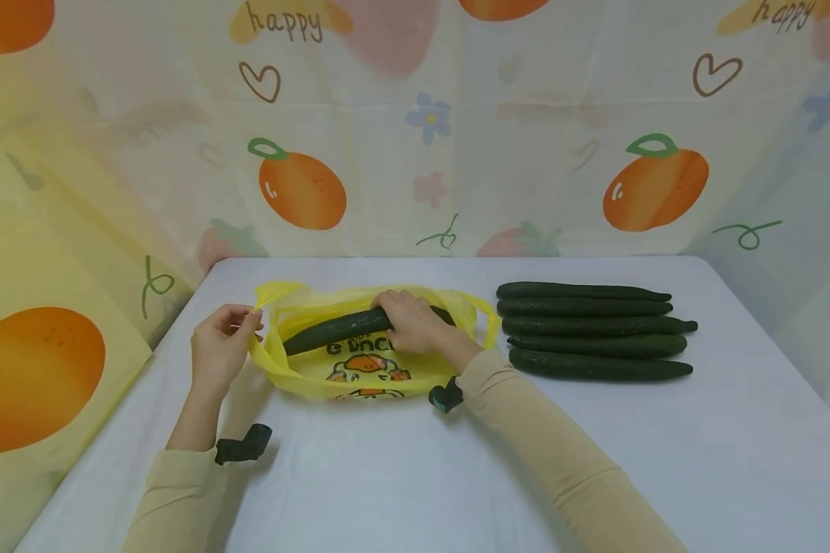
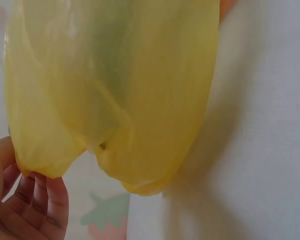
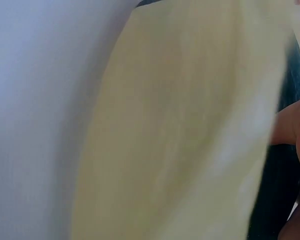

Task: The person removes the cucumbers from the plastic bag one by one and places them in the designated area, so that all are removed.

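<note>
A yellow plastic bag (image 1: 297,382) with printed lettering and a cartoon lies mouth-up on the table. My left hand (image 1: 223,342) pinches the bag's left edge between thumb and fingers; in the left wrist view the fingers (image 2: 55,205) meet the hanging yellow film. Inside the bag's mouth, my right hand (image 1: 415,322) grips a dark green cucumber (image 1: 332,330) from above, near its right part. The cucumber slants, its left end lower, against the bag's inside. In the right wrist view, the bag's wall covers most of the cucumber (image 3: 275,195).
Several more cucumbers (image 1: 595,326) lie side by side to the right of the bag on the white table (image 1: 360,476). A patterned cloth (image 1: 456,153) hangs behind the table and at its sides. Dark wrist cameras (image 1: 245,445) sit at both cuffs.
</note>
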A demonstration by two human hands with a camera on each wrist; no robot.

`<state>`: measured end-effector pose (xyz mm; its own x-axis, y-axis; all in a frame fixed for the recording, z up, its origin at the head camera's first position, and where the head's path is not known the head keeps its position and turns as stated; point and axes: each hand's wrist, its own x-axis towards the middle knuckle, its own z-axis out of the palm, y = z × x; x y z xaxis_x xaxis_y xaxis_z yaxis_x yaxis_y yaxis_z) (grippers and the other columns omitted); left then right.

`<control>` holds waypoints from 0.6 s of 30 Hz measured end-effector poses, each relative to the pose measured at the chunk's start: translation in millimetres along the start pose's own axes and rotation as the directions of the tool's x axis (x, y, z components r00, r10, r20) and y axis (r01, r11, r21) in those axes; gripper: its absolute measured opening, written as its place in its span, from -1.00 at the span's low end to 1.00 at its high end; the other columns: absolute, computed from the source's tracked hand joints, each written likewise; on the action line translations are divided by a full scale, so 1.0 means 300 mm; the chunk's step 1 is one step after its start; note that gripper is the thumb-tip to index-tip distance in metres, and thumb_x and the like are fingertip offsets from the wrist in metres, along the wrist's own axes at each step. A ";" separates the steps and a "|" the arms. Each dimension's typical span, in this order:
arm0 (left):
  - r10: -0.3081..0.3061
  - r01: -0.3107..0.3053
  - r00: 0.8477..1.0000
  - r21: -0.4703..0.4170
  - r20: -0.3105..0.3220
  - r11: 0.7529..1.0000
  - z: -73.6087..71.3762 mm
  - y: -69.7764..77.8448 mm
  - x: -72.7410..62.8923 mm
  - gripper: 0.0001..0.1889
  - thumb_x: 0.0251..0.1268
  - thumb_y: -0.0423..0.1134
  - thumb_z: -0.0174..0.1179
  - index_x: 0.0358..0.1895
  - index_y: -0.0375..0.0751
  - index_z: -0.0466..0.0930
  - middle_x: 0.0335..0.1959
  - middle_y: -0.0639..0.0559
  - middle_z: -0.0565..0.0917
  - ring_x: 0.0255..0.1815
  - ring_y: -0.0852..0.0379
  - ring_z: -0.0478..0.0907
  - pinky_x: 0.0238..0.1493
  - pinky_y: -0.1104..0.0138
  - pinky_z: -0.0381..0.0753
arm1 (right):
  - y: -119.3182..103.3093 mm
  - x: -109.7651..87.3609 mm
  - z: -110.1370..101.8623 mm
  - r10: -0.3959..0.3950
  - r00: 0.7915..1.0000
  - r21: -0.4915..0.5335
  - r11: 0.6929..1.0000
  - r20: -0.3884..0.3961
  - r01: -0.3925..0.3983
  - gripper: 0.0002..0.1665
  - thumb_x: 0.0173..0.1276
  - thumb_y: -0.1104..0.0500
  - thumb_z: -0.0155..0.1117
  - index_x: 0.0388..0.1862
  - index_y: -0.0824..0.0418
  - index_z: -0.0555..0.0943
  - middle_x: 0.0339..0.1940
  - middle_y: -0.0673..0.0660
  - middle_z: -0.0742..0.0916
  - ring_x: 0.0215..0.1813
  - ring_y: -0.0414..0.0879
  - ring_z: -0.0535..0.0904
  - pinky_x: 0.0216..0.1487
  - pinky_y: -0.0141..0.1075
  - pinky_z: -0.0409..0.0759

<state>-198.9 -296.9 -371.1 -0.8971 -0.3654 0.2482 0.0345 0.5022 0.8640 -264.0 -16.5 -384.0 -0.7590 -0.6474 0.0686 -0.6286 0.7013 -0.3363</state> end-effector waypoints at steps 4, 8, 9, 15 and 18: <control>-0.010 0.010 1.000 0.010 -0.005 1.000 -0.003 -0.002 0.002 -0.79 0.23 -0.15 0.18 -0.24 -0.25 0.58 -0.61 0.33 0.56 -0.64 0.37 0.53 -0.56 0.56 0.53 | 0.004 -0.001 -0.004 0.009 1.000 0.028 1.000 -0.012 -0.009 -0.51 0.28 0.25 0.12 0.19 0.10 0.31 0.20 0.05 0.46 0.13 -0.02 0.35 0.10 -0.07 0.37; -0.013 0.013 1.000 0.003 -0.013 1.000 -0.007 -0.003 0.001 -0.81 0.23 -0.17 0.18 -0.26 -0.23 0.58 -0.62 0.32 0.55 -0.65 0.36 0.52 -0.57 0.56 0.53 | 0.008 -0.008 -0.016 0.011 1.000 0.086 0.996 -0.025 -0.009 -0.50 0.29 0.26 0.12 0.20 0.10 0.30 0.19 0.07 0.46 0.17 -0.01 0.34 0.13 -0.04 0.35; -0.014 0.014 1.000 0.002 -0.014 1.000 -0.009 -0.004 0.002 -0.82 0.23 -0.17 0.18 -0.26 -0.23 0.58 -0.62 0.32 0.55 -0.66 0.36 0.52 -0.57 0.57 0.52 | 0.009 -0.010 -0.020 0.010 1.000 0.105 0.994 -0.028 -0.007 -0.50 0.29 0.27 0.12 0.20 0.11 0.30 0.19 0.07 0.46 0.18 -0.01 0.34 0.14 -0.03 0.34; -0.020 0.019 1.000 -0.009 -0.008 1.000 -0.010 -0.008 0.001 -0.83 0.23 -0.17 0.18 -0.28 -0.22 0.58 -0.62 0.33 0.56 -0.66 0.35 0.53 -0.58 0.56 0.52 | 0.017 -0.023 -0.034 -0.020 0.998 0.160 0.987 -0.054 0.028 -0.49 0.27 0.28 0.14 0.19 0.13 0.31 0.17 0.07 0.47 0.21 -0.05 0.33 0.25 -0.11 0.32; -0.023 0.022 1.000 -0.015 -0.007 1.000 -0.005 -0.010 -0.002 -0.82 0.23 -0.16 0.18 -0.27 -0.22 0.58 -0.63 0.34 0.56 -0.65 0.34 0.53 -0.58 0.57 0.52 | 0.015 -0.025 -0.038 -0.041 0.997 0.178 0.983 -0.071 0.053 -0.50 0.26 0.27 0.15 0.19 0.15 0.33 0.17 0.07 0.48 0.21 -0.05 0.34 0.27 -0.15 0.31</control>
<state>-197.8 -299.4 -373.1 -0.8947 -0.3819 0.2316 0.0210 0.4821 0.8759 -263.0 -5.1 -375.5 -0.7425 -0.6531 0.1490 -0.6281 0.6015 -0.4936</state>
